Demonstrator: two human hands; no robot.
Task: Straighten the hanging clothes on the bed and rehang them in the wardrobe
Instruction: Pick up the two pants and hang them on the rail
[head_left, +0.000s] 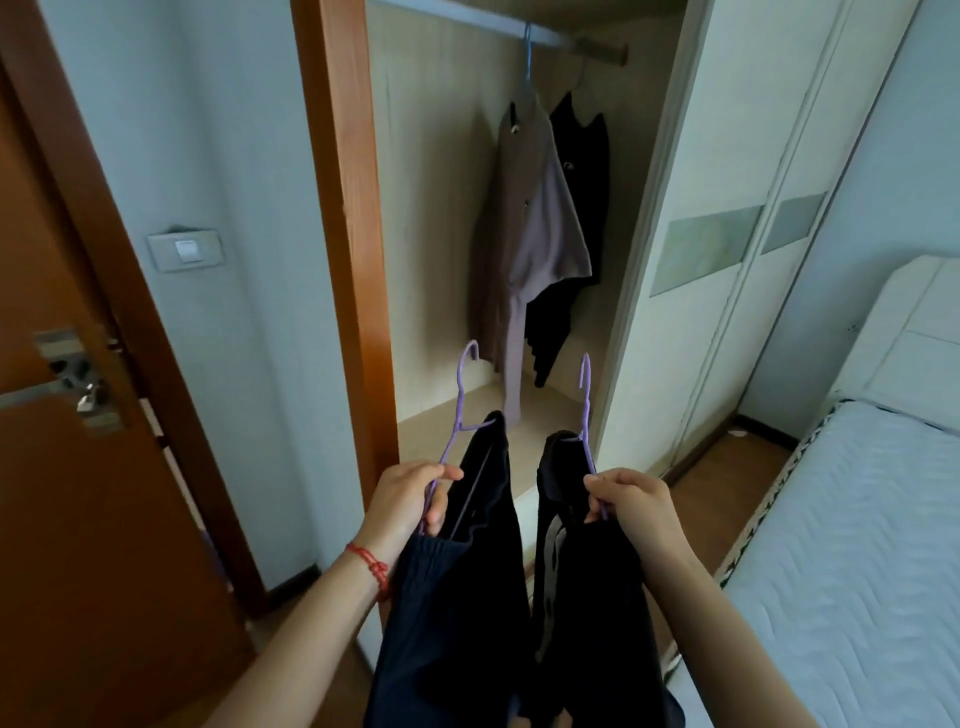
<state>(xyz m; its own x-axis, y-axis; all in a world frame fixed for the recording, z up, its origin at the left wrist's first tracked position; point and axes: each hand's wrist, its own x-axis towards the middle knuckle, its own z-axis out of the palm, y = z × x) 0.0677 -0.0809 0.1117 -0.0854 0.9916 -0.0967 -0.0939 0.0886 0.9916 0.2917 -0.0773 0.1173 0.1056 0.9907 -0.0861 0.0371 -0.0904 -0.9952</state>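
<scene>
The left hand (410, 493) and right hand (631, 499) each pinch a purple hanger (457, 415) with fingers curled tight, because the soft dark clothes (467, 597) flop

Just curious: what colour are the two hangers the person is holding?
Both are light purple: the left hanger and the right hanger, seen in the head view.

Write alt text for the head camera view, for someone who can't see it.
Two hands, left and right, each hold a purple hanger, one and another, with a dark garment, facing an open wardrobe. On its rail hang a taupe shirt and a black garment. A door stands left, a bed right.
</scene>
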